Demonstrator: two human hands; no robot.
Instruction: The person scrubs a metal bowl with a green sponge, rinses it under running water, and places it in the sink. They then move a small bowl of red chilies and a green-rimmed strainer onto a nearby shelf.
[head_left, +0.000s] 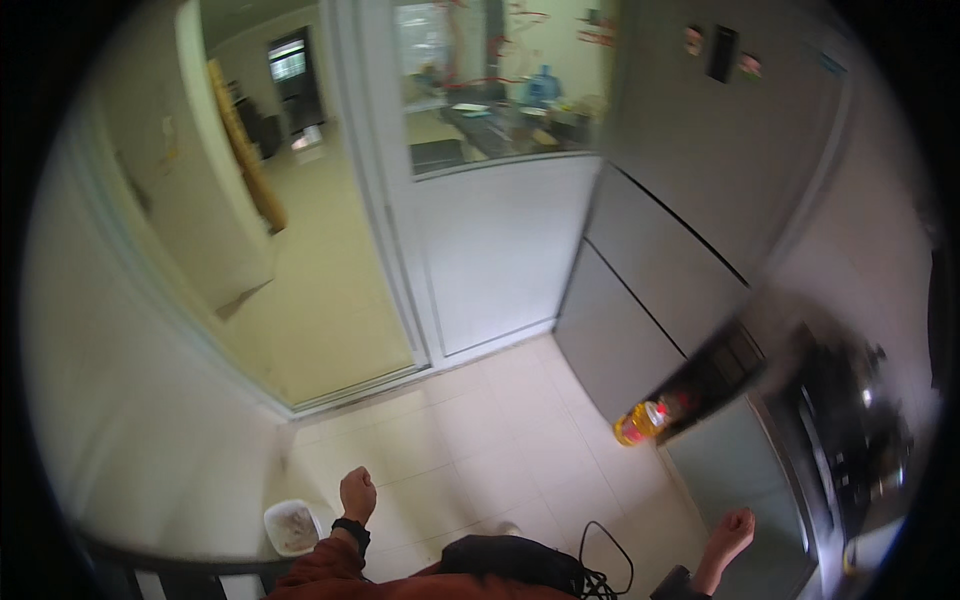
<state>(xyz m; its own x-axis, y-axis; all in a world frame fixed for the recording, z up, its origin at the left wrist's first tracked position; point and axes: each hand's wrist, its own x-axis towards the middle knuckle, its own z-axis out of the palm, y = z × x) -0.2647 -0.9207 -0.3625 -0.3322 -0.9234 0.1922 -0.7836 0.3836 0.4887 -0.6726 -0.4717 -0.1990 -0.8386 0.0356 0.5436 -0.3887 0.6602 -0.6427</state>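
Note:
My left hand (358, 495) hangs in the air above the tiled floor, its fingers curled into a fist, with nothing seen in it. A dark band (351, 531) circles that wrist. To its lower left is a white plastic tub (292, 528) with some residue inside. On the other side, my right hand (731, 534) is also curled closed, in front of a pale cabinet door (739, 465) below the stove. It appears to touch nothing. Ahead of it, on the floor, a bottle of yellow cooking oil (639, 424) with a red cap stands beside the cabinet.
A grey refrigerator (660, 180) stands ahead to the right, beside a white panelled door frame (510, 247) with a window. Left of that, a doorway opens onto another room's floor (330, 300). A black gas stove (840, 435) lies right. Black cable (630, 555) loops beside my waist.

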